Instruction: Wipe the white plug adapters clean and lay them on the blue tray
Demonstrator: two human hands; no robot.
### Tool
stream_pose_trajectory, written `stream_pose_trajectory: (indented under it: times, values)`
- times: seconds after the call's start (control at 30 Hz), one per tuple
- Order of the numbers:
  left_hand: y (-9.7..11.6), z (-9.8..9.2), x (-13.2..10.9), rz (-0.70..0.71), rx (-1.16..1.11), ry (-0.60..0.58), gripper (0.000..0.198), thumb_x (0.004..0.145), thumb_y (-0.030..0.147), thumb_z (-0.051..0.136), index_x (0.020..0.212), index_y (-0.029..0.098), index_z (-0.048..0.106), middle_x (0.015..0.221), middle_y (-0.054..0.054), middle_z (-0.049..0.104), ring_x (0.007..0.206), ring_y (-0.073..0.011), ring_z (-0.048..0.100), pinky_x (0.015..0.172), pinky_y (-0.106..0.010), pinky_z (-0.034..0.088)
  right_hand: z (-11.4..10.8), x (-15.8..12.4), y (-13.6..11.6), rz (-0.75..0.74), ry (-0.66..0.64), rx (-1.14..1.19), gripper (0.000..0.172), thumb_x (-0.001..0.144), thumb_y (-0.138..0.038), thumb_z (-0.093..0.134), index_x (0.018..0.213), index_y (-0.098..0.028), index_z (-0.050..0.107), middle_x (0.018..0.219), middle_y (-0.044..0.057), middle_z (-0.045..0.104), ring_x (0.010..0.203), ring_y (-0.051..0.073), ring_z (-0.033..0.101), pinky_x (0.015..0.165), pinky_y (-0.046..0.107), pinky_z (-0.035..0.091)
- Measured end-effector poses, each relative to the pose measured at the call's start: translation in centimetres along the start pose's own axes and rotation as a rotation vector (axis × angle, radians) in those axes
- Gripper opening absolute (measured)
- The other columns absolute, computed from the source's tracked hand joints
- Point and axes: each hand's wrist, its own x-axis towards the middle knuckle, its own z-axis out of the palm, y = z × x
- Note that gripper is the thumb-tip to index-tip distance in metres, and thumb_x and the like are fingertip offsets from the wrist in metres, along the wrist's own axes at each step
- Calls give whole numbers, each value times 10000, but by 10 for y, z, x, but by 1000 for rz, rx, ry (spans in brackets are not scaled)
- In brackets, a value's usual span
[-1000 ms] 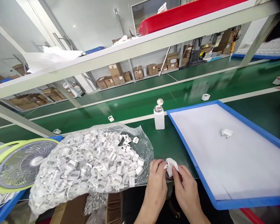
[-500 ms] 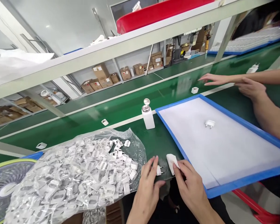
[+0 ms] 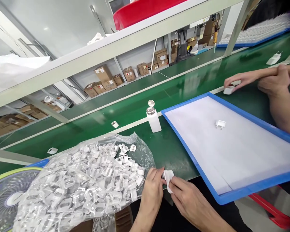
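My left hand (image 3: 152,190) is closed, its fingertips pinching a white plug (image 3: 163,175) that is mostly hidden behind them. My right hand (image 3: 189,198) pinches a folded white wiping cloth (image 3: 168,180) against the plug's right side. Both hands are close together at the front edge of the green bench. Left of them lies a clear plastic bag (image 3: 145,154) full of white plug housings (image 3: 96,190). To the right is a blue-rimmed tray (image 3: 246,158) lined with white, and one two-pin plug (image 3: 220,124) stands on it.
A white pump bottle (image 3: 154,122) with its metal lid raised stands behind my hands. White housings (image 3: 114,124) sit on the green belt (image 3: 132,112). A co-worker's hand (image 3: 244,78) grips a white piece (image 3: 228,90) beyond the tray. A fan (image 3: 12,196) is at left.
My left hand has closed on the plug, and my right hand has brought the cloth left against it. The co-worker's hand has taken hold of a white piece. Belt pieces have shifted right.
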Motion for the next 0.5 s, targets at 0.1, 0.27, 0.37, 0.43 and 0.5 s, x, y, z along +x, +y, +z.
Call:
stream_pose_trajectory:
  times: [0.1, 0.27, 0.37, 0.43, 0.5]
  values:
    - [0, -2, 1, 11, 15, -13, 509, 829, -68, 363, 1170, 145, 674, 923, -86, 688, 877, -213, 639, 739, -339, 618, 3, -5, -1, 9, 13, 18, 263, 950, -51, 414, 930, -185, 640, 891, 37, 607, 758, 181, 594, 690, 316, 454]
    - [2, -1, 1, 8, -74, 12, 449, 903, -11, 379, 1164, 174, 694, 907, -79, 682, 882, -208, 621, 740, -321, 623, 1, 12, -1, 140, 114, 125, 290, 978, -145, 396, 953, -199, 680, 909, 63, 611, 781, 213, 581, 703, 349, 437]
    - [2, -1, 0, 61, -173, 47, 450, 960, 40, 361, 1191, 210, 708, 949, -90, 709, 905, -198, 621, 679, -262, 621, -8, 26, -3, 261, 172, 265, 307, 979, -214, 424, 791, -211, 667, 815, 31, 584, 689, 178, 557, 643, 314, 413]
    - [6, -4, 0, 93, -231, 91, 446, 965, 51, 372, 1174, 226, 726, 979, -92, 730, 918, -193, 642, 654, -238, 615, -18, 32, -6, 355, 220, 386, 355, 964, -270, 466, 651, -203, 619, 713, 13, 558, 630, 161, 545, 590, 287, 402]
    - [12, -9, -2, 109, -282, 184, 413, 952, 54, 412, 1102, 227, 755, 982, -88, 752, 923, -195, 676, 675, -244, 615, -30, 35, -12, 444, 267, 530, 349, 929, -325, 525, 617, -196, 615, 651, 7, 550, 596, 157, 536, 536, 265, 410]
